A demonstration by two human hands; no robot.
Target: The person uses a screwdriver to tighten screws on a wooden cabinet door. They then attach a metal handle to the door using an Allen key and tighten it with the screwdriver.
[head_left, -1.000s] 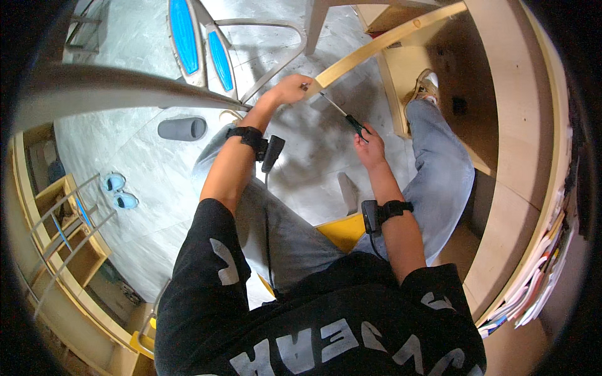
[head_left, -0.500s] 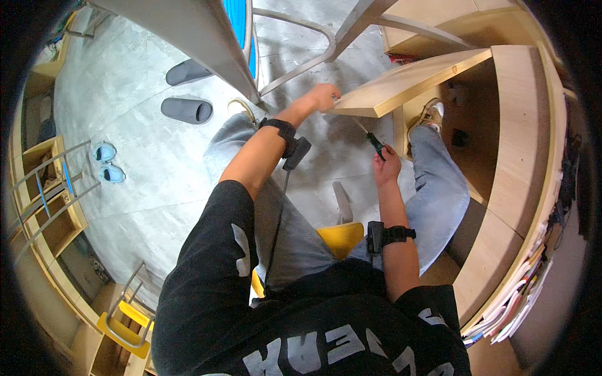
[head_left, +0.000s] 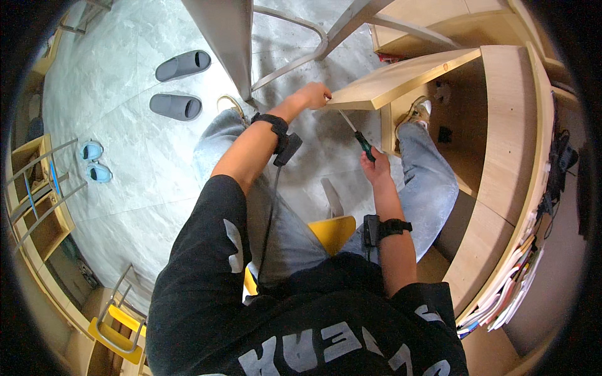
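My left hand (head_left: pixel 314 96) is closed at the free left end of a light wooden panel (head_left: pixel 407 78), which looks like a cabinet door standing open. A small pale thing shows at its fingertips, too small to name. My right hand (head_left: pixel 378 167) grips a screwdriver (head_left: pixel 364 144) by its dark green and black handle. Its thin metal shaft points up and left, toward the underside of the panel near my left hand. The panel hides the tip, so I cannot see what it touches.
An open wooden cabinet (head_left: pixel 511 125) stands to the right, with my foot in a shoe (head_left: pixel 419 111) by its opening. Metal frame legs (head_left: pixel 227 44) rise ahead. Grey slippers (head_left: pixel 175 106) and light blue shoes (head_left: pixel 99 172) lie on the left floor. Beneath me is a yellow seat (head_left: pixel 332 233).
The whole view has shifted a little, so things appear farther left. Both hands, the screwdriver and the panel keep nearly the same positions relative to each other.
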